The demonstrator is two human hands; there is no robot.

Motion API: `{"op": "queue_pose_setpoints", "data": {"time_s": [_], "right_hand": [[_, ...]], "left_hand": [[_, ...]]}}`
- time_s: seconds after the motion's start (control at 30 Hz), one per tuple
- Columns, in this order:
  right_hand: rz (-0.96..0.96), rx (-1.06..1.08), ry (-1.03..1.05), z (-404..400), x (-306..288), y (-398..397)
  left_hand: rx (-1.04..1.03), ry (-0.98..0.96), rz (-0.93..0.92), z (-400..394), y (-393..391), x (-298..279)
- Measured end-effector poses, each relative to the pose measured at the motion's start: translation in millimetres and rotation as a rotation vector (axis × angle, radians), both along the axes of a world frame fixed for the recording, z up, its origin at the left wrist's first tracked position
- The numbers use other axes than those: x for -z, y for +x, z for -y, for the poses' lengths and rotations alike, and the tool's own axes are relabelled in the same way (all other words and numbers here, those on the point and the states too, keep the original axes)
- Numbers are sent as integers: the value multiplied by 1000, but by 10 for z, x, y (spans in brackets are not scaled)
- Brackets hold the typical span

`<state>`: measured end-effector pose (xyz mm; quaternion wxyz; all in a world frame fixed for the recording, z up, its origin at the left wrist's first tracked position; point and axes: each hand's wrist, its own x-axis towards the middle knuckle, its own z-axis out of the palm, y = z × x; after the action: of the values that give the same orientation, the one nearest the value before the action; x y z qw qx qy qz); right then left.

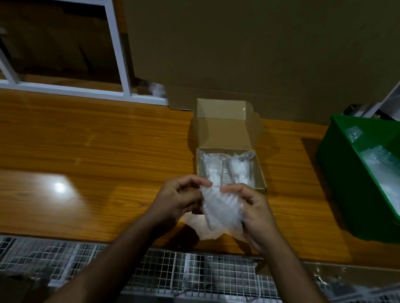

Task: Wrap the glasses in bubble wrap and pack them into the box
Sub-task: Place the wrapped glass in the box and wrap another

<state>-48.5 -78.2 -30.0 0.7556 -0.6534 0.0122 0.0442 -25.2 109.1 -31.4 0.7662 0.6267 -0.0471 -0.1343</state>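
Both my hands hold a bundle of bubble wrap just above the wooden table, in front of the small cardboard box. My left hand pinches its upper left edge. My right hand grips its right side with curled fingers. Whatever is inside the bundle is hidden by the wrap. The box stands with its lid open and tilted back. Two bubble-wrapped bundles lie side by side inside it.
A green plastic bin holding bubble wrap sheets stands on the right of the table. A large cardboard sheet leans upright behind the box. White shelf frames rise at the back left. A wire-mesh rack lies below the table's front edge.
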Motion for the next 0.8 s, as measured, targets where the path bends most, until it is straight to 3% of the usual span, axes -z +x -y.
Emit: {"op": "queue_pose_setpoints", "data": {"time_s": [0.1,0.2,0.47,0.63,0.8], "right_hand": [[-18,-24,42,36,2,1],[-18,-112,-56,67,-14,11],[-331,-224,69,77,-11,-105],[-284,81,117,-33,58,-86],[-275,123,58,176,93,-15]], "left_hand": [[43,100,67,0,0,43],[11,149,55,50,-22,66],[-367,-51,-97,201,28,85],[-434,-113,-202,182,106,111],[-303,-50,-171,-42,214,46]]}}
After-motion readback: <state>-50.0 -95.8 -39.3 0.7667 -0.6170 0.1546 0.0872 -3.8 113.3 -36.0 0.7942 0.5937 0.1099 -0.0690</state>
